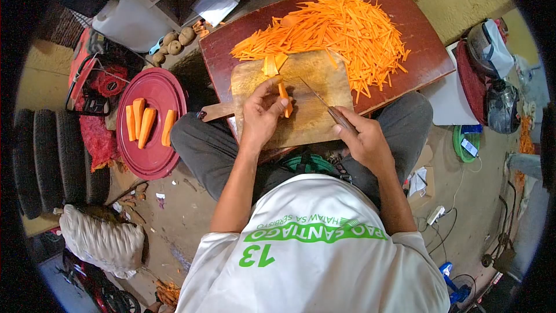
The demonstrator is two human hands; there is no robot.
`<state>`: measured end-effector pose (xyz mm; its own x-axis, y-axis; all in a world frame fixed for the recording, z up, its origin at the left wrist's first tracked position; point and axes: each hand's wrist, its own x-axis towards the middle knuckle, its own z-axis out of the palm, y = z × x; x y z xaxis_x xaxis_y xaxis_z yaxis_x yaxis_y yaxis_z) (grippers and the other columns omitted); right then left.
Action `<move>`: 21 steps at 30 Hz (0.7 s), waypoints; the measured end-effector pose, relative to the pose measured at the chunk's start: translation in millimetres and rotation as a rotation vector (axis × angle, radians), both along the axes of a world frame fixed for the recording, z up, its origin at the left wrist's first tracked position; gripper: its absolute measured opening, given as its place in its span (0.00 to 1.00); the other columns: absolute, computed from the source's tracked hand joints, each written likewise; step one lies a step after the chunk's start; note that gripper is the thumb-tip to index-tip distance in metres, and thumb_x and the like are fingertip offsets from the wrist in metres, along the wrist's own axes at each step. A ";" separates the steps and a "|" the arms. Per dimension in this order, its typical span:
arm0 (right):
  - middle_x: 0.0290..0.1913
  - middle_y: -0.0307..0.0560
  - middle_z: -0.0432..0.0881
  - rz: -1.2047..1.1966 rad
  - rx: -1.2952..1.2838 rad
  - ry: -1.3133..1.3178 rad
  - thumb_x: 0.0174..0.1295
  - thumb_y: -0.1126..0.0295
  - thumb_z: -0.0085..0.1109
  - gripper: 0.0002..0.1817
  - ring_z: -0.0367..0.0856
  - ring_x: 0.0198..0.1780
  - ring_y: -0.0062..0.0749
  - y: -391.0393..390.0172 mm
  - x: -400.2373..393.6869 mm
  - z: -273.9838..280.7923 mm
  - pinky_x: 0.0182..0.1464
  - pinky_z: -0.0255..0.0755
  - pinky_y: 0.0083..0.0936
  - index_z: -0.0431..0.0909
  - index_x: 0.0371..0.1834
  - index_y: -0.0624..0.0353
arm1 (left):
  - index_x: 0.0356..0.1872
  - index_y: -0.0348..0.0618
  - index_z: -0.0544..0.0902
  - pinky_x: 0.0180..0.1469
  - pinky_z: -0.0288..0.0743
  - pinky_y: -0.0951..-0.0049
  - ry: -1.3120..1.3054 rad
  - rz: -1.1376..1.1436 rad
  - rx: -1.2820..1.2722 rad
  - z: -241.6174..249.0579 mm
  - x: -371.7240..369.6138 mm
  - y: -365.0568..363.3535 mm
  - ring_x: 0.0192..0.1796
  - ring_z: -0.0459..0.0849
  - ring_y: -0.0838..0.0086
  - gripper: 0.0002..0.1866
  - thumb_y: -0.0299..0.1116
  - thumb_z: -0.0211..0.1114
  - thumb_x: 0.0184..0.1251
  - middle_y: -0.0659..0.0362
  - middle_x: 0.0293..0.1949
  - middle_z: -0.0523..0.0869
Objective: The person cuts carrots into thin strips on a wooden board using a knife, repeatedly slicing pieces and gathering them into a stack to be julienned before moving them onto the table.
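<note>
My left hand (265,107) has its fingers closed around a piece of carrot (284,99) above the wooden cutting board (313,122). In my right hand (360,139) is a knife (324,104), gripped by its handle, with the blade pointing up and left over the board, apart from the carrot piece. A few flat carrot slices (274,64) lie on the board just beyond my left hand. Past the board, a large heap of carrot strips (347,35) spreads over the dark red table (425,58).
At left, several peeled carrots (147,124) rest on a red round lid (153,159). Potatoes (172,43) sit near the table's left corner. A green basket (463,145) with a phone (469,147) is at right. Tires (52,156) and a white sack (101,240) stand at far left.
</note>
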<state>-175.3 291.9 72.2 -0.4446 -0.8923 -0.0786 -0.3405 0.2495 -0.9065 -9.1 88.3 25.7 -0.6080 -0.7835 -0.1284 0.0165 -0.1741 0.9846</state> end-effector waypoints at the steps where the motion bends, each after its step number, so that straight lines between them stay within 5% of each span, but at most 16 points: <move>1: 0.44 0.65 0.90 0.002 -0.002 0.003 0.76 0.68 0.66 0.21 0.93 0.46 0.56 0.2 -0.2 -0.5 0.49 0.83 0.40 0.82 0.67 0.66 | 0.67 0.37 0.87 0.60 0.84 0.72 -0.024 0.001 -0.005 4.1 0.2 1.9 0.51 0.92 0.71 0.22 0.19 0.74 0.73 0.56 0.56 0.93; 3: 0.44 0.66 0.89 0.007 -0.023 0.010 0.76 0.67 0.66 0.21 0.93 0.46 0.56 1.0 -0.3 -3.1 0.48 0.83 0.40 0.82 0.67 0.66 | 0.66 0.37 0.87 0.60 0.84 0.72 -0.072 0.003 -0.016 14.2 0.0 4.8 0.53 0.92 0.70 0.22 0.20 0.74 0.73 0.57 0.56 0.93; 6: 0.43 0.66 0.89 0.004 -0.038 0.015 0.76 0.67 0.66 0.21 0.93 0.45 0.56 1.6 -0.4 -4.0 0.48 0.83 0.40 0.82 0.68 0.66 | 0.64 0.34 0.86 0.43 0.84 0.71 -0.023 0.038 -0.545 -4.7 -3.4 6.3 0.40 0.89 0.70 0.20 0.20 0.75 0.72 0.55 0.44 0.89; 9: 0.43 0.67 0.89 -0.003 -0.010 -0.003 0.77 0.67 0.65 0.21 0.93 0.45 0.57 1.7 0.0 -1.8 0.47 0.83 0.41 0.82 0.68 0.65 | 0.60 0.35 0.86 0.40 0.83 0.67 -0.289 0.023 -0.875 -0.4 0.1 8.9 0.37 0.87 0.62 0.20 0.24 0.77 0.69 0.50 0.42 0.85; 13: 0.43 0.67 0.88 -0.002 -0.050 0.063 0.77 0.68 0.65 0.22 0.93 0.43 0.54 2.4 -1.6 -4.0 0.47 0.83 0.40 0.81 0.69 0.66 | 0.57 0.34 0.86 0.41 0.82 0.57 -0.313 -0.038 -0.843 -1.6 4.7 14.6 0.37 0.86 0.53 0.19 0.24 0.77 0.66 0.46 0.43 0.82; 16: 0.46 0.50 0.91 0.016 -0.002 0.026 0.78 0.71 0.63 0.22 0.86 0.44 0.23 5.0 0.8 4.4 0.48 0.82 0.26 0.80 0.72 0.69 | 0.56 0.33 0.87 0.45 0.82 0.54 -0.403 -0.239 -0.798 2.9 17.2 12.4 0.42 0.87 0.48 0.19 0.22 0.78 0.63 0.44 0.44 0.83; 21: 0.50 0.61 0.91 -0.002 -0.019 -0.067 0.80 0.70 0.62 0.24 0.90 0.50 0.30 -3.6 19.4 10.7 0.56 0.80 0.29 0.78 0.73 0.72 | 0.53 0.31 0.86 0.48 0.83 0.52 -0.303 -0.254 -0.704 -0.1 14.5 28.1 0.47 0.86 0.42 0.18 0.21 0.77 0.63 0.40 0.46 0.81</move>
<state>-155.9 288.3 82.9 -0.4409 -0.8929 -0.0915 -0.2788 0.2331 -0.9316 5.3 116.4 25.6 -0.7963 -0.5845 0.1557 -0.2257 0.5260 0.8200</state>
